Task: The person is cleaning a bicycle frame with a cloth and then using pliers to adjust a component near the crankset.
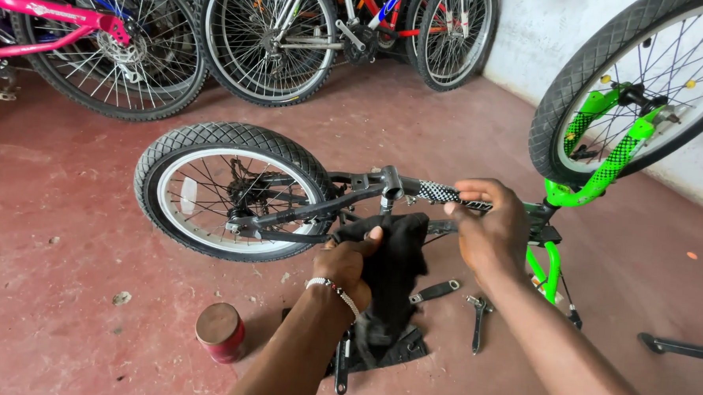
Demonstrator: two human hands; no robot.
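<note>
Small bike upside down on the floor, both hands at its frame w/ a black cloth.

Left hand (347,262) pinches the black cloth (392,262), thumb on top, cloth hanging just below the frame tube (438,194). Right hand (488,227) is curled over the tube right beside the left, fingers closed round it. Rear wheel (229,190) sits left of the hands, green fork (606,157) & front wheel (649,84) off to the right. To do this well, I'd judge: keep the right hand steadying the tube, bunch the cloth tight so no loose end strays toward the spokes. Below the hands: red tin (220,331), wrench (478,321), more tools (434,290). Hard to tell: what's under the right palm, the chain area behind the cloth, the dark item on the floor beneath it. Parked bikes (279,36) cut off at top.
</note>
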